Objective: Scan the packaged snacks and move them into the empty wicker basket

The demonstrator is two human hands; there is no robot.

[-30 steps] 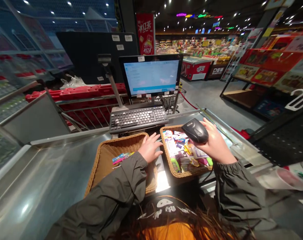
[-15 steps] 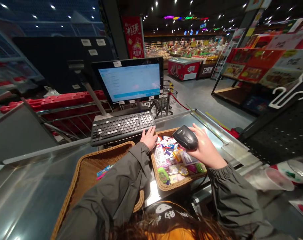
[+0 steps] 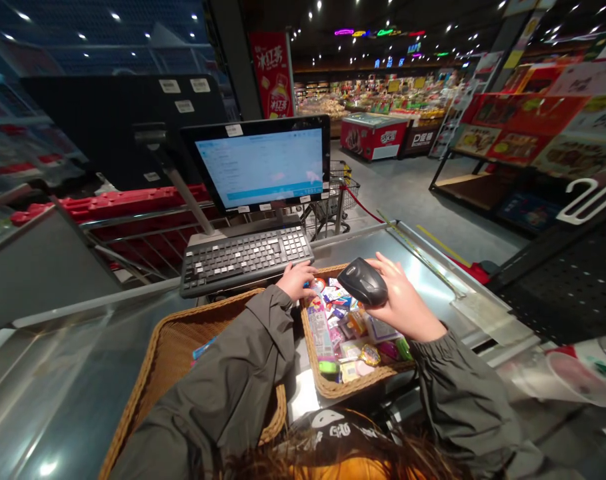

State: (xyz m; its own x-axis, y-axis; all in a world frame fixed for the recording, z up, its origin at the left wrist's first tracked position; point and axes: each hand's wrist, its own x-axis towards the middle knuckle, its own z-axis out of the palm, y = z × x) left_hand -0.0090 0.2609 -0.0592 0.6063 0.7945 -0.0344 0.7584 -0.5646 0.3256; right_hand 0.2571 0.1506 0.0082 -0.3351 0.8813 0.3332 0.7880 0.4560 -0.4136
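Observation:
In my right hand (image 3: 407, 303) is a black handheld barcode scanner (image 3: 363, 283), held above the right wicker basket (image 3: 333, 389). That basket is filled with small packets in bright wrappers (image 3: 350, 327). My left hand (image 3: 295, 281) hovers between the keyboard's lower right corner and the basket's upper left corner, its fingers loosely stretched and holding nothing. Just beyond it lies the black keyboard (image 3: 247, 259), with white labels on several keys. A lit monitor (image 3: 263, 167) stands behind the keyboard.
A second wicker basket (image 3: 177, 333), partly hidden by my left sleeve, holds a blue item (image 3: 203, 349). Both baskets rest on a metal counter (image 3: 47, 373). Plastic cups (image 3: 577, 380) are at the right. Past the counter are a shopping cart (image 3: 340, 193) and a red freezer (image 3: 373, 137).
My left hand has drawn back from the keyboard's corner toward the basket's edge. The scanner in my right hand has shifted slightly left. A number now shows at the screen's lower right.

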